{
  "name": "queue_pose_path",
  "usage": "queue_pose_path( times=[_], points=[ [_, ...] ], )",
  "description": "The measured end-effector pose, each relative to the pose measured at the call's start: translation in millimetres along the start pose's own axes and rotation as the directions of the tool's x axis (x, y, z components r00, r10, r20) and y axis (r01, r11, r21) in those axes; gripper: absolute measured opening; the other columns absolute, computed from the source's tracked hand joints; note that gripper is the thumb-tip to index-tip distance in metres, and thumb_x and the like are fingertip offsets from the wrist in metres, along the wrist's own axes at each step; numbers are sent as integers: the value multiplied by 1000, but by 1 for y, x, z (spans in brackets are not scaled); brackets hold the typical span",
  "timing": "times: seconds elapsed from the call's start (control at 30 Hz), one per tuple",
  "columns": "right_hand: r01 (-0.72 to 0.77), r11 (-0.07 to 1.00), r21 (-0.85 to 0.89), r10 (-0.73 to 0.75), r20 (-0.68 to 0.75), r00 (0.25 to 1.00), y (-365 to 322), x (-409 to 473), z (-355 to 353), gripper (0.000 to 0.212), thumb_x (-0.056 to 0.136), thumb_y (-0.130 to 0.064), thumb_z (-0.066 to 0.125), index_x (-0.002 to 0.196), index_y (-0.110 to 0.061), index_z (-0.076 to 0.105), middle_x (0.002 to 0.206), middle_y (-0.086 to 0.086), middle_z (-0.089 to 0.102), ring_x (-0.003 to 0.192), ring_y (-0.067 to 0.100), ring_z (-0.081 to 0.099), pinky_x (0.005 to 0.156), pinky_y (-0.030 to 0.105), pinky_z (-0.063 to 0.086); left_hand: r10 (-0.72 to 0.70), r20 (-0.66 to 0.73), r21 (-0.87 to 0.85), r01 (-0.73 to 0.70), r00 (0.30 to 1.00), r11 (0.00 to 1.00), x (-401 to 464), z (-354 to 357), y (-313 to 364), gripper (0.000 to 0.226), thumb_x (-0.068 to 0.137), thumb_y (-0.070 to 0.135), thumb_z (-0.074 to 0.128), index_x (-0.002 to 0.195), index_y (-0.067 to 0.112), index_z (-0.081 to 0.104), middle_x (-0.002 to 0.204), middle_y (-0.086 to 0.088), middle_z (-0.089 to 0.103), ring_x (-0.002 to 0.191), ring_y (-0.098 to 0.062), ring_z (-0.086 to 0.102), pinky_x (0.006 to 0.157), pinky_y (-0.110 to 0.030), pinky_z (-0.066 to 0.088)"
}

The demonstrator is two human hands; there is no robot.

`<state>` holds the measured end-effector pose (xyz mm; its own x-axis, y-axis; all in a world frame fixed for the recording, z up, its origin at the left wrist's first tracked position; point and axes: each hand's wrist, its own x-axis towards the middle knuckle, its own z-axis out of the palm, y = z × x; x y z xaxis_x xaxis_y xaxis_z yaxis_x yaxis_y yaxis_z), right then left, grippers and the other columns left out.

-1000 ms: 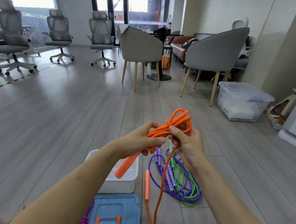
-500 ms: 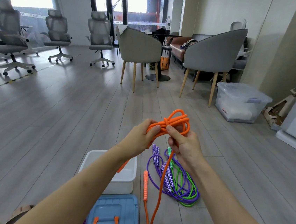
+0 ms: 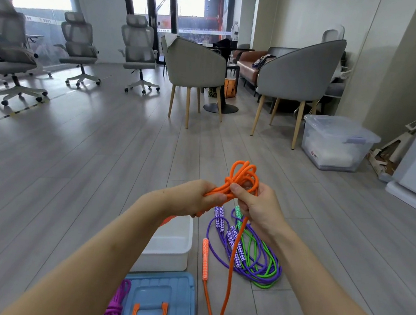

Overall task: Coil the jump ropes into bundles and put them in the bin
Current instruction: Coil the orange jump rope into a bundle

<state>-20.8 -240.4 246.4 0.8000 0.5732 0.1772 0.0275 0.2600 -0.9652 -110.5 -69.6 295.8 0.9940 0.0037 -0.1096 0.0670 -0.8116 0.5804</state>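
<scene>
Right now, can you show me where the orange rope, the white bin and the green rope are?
orange rope [image 3: 243, 172], head view, on the coiled loops above the hands.
white bin [image 3: 165, 256], head view, on its front wall.
green rope [image 3: 262, 285], head view, on its near loop on the floor.

Both forearms reach forward, hands close together: left hand [image 3: 192, 197] fisted, gripping; right hand [image 3: 258, 205] pinching, thumb on top.

The orange handle that hung below the left hand [image 3: 192, 197] a second ago is now almost hidden behind the forearm. The orange rope [image 3: 242, 176] loops stand fuller above both hands, the right hand [image 3: 255, 206] pinching nearer the left.
</scene>
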Motion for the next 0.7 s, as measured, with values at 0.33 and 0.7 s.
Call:
queue_pose_path(
  times=[0.33, 0.7],
  points=[
    [-28, 1000, 8, 28, -19, 999, -1, -1, 3, 16, 97, -16, 69, 108, -4, 73, 59, -1, 40, 51, 10, 34, 45, 20, 33, -8, -59, 98, 14, 998, 995, 1, 8, 0, 24, 103, 38, 55, 99, 15, 60, 74, 2, 60, 63, -9, 60, 62, -16, 51],
    [-74, 997, 9, 74, 27, 997, -8, 1, 3, 24, 102, -28, 62, 108, -5, 65, 85, 14, 66, 51, 10, 40, 42, 18, 31, -64, -172, -372, -4, 983, 928, -3, 6, 9, 28, 105, 35, 52, 97, 9, 60, 75, -6, 53, 61, -15, 52, 55, -24, 47]
  ],
)
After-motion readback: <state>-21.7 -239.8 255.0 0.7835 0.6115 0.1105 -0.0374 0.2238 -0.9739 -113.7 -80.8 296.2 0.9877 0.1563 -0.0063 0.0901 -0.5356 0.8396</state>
